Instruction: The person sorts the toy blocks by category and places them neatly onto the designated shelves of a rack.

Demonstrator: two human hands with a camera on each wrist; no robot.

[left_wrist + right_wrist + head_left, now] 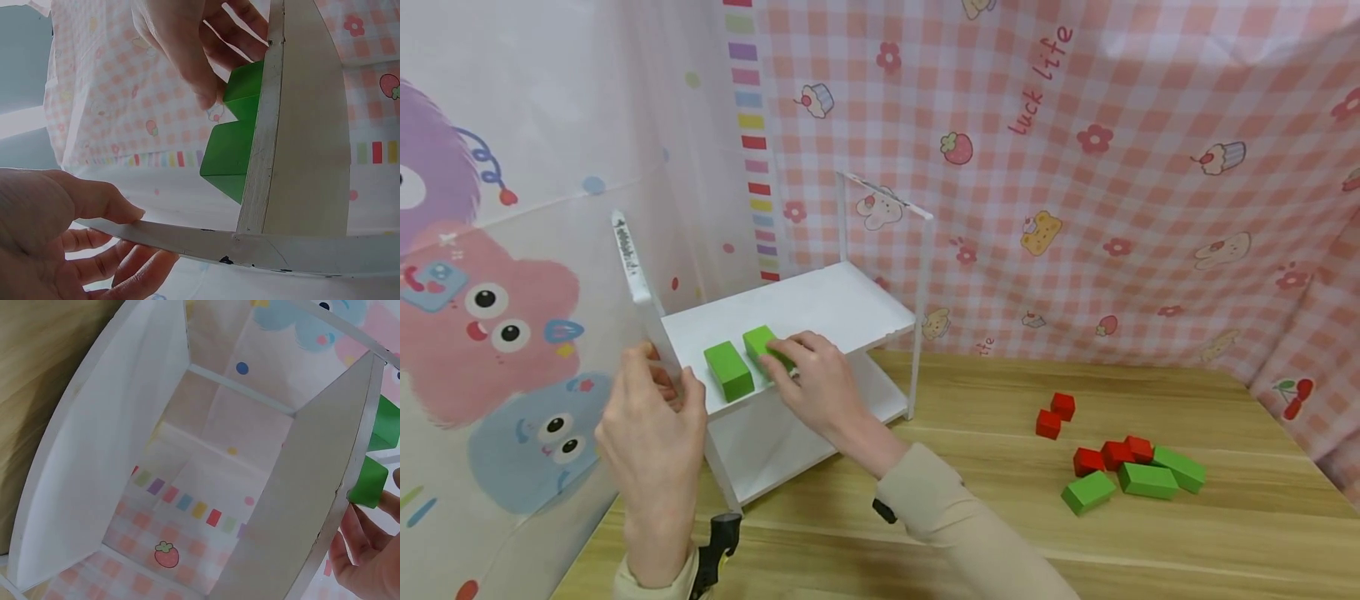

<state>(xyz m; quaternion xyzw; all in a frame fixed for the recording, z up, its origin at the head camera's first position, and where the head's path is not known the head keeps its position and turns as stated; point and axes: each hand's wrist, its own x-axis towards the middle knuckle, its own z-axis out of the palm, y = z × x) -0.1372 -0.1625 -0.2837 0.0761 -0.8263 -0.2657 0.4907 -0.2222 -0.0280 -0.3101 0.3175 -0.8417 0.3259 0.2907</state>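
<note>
A white two-tier shelf rack (831, 300) stands at the left of the table, with two green blocks (728, 371) lying side by side near the front left of its upper board. My right hand (822, 385) holds the right-hand green block (760, 338) between thumb and fingers, the block resting on the board. At the rack's left side, my left hand (651, 429) grips the upright post (181, 239), thumb on one side and fingers on the other in the left wrist view. The right wrist view shows both blocks (369, 481) at the board's edge.
Several small red cubes (1117, 455) and green blocks (1147, 481) lie loose on the wooden table (970, 517) to the right. Behind the rack hangs a pink checked cloth (1000, 250); a white cartoon-printed sheet (550, 233) hangs on the left.
</note>
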